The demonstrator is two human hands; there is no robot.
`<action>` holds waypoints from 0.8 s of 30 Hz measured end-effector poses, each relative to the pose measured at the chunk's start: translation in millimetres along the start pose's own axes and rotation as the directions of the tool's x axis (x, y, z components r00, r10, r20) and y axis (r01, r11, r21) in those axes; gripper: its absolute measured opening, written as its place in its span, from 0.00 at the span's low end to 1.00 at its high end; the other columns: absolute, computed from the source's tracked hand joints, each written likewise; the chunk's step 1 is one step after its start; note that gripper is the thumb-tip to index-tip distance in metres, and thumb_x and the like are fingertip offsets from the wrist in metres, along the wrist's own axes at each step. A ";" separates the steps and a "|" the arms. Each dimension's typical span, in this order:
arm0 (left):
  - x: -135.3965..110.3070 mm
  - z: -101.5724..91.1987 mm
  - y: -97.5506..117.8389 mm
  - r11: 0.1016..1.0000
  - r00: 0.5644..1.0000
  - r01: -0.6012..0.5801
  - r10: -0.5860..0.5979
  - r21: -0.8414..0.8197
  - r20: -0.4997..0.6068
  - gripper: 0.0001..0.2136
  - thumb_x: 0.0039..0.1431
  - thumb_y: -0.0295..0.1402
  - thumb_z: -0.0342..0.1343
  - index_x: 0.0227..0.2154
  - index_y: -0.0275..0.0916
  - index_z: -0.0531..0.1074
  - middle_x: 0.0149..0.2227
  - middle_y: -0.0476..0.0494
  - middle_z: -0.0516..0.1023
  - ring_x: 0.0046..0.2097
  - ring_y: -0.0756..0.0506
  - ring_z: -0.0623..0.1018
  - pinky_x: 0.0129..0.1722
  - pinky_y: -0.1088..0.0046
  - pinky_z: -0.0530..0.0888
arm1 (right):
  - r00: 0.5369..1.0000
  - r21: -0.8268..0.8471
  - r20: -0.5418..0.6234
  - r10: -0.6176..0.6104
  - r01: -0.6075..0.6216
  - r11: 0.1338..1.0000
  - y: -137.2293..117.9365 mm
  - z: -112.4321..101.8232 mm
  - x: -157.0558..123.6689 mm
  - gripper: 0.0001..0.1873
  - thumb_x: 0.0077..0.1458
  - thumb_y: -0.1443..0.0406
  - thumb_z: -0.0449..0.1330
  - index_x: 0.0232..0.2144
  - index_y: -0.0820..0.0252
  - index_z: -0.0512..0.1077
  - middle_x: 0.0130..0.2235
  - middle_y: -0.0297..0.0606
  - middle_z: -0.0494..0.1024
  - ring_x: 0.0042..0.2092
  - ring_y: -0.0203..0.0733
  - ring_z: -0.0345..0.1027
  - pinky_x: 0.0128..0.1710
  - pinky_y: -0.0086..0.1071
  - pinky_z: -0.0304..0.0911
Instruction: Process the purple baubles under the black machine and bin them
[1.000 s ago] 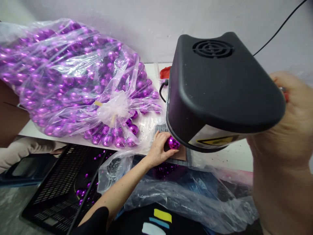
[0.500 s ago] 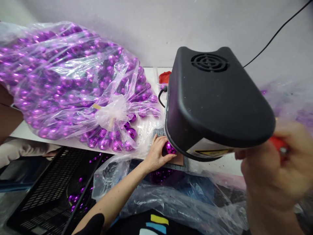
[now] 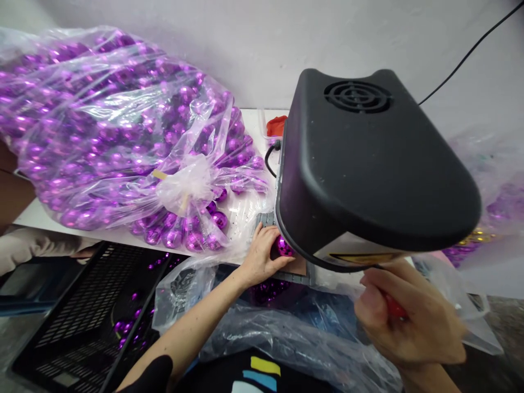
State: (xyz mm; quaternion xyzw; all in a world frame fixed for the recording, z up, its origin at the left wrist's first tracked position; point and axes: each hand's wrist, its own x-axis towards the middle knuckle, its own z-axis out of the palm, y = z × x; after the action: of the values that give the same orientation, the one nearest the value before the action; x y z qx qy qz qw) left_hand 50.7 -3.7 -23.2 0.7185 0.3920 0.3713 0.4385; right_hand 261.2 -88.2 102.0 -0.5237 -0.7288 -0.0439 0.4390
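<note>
My left hand (image 3: 262,254) reaches under the black machine head (image 3: 368,164) and grips a shiny purple ball (image 3: 283,246) against a small brown plate (image 3: 301,267) at the table's edge. My right hand (image 3: 413,319) is low at the right, below the machine, with its fingers closed round a small red object (image 3: 395,310) that is mostly hidden. A large clear bag of purple balls (image 3: 118,142), tied at its neck, lies on the white table (image 3: 36,215) to the left of the machine.
A black plastic crate (image 3: 82,316) with a few loose purple balls stands on the floor at lower left. Crumpled clear plastic bags (image 3: 295,333) hang below the table front. Another bag of balls (image 3: 495,207) lies at right. Someone's pale sleeve (image 3: 36,248) shows at far left.
My right hand has dropped from beside the machine head to below it, still closed on the red object. The left hand stays on the purple ball.
</note>
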 end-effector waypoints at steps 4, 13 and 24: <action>0.2 -0.6 0.8 1.000 1.000 0.009 -0.009 0.000 -0.005 0.23 0.53 0.49 0.66 0.50 0.45 0.76 0.51 0.39 0.79 0.58 0.33 0.73 0.66 0.46 0.63 | 0.996 -0.041 -0.025 -0.087 0.086 0.995 4.6 4.3 -0.7 0.03 0.56 0.67 0.55 0.32 0.61 0.68 0.30 0.37 0.69 0.34 0.33 0.67 0.31 0.28 0.65; 3.7 -6.3 16.2 0.998 0.998 0.039 -0.041 0.044 0.040 0.22 0.53 0.48 0.66 0.48 0.45 0.77 0.52 0.38 0.79 0.59 0.34 0.73 0.68 0.50 0.60 | 0.987 -0.052 -0.064 -0.149 0.146 0.988 10.2 12.3 -4.7 0.04 0.56 0.68 0.53 0.33 0.61 0.69 0.32 0.37 0.69 0.36 0.31 0.65 0.28 0.27 0.57; 4.7 -3.5 13.2 0.998 1.000 0.014 -0.015 0.061 0.020 0.23 0.53 0.48 0.67 0.51 0.46 0.76 0.52 0.40 0.79 0.59 0.35 0.73 0.67 0.52 0.63 | 0.989 -0.085 -0.106 -0.102 0.093 0.992 7.6 14.5 -15.2 0.02 0.53 0.70 0.55 0.30 0.61 0.67 0.30 0.36 0.68 0.34 0.31 0.64 0.31 0.29 0.58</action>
State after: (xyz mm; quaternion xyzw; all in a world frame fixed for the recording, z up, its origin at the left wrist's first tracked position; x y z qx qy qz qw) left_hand 52.7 -2.3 -8.9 0.7324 0.4038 0.3486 0.4231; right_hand 259.6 -88.2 79.7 -0.5014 -0.7258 -0.1233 0.4546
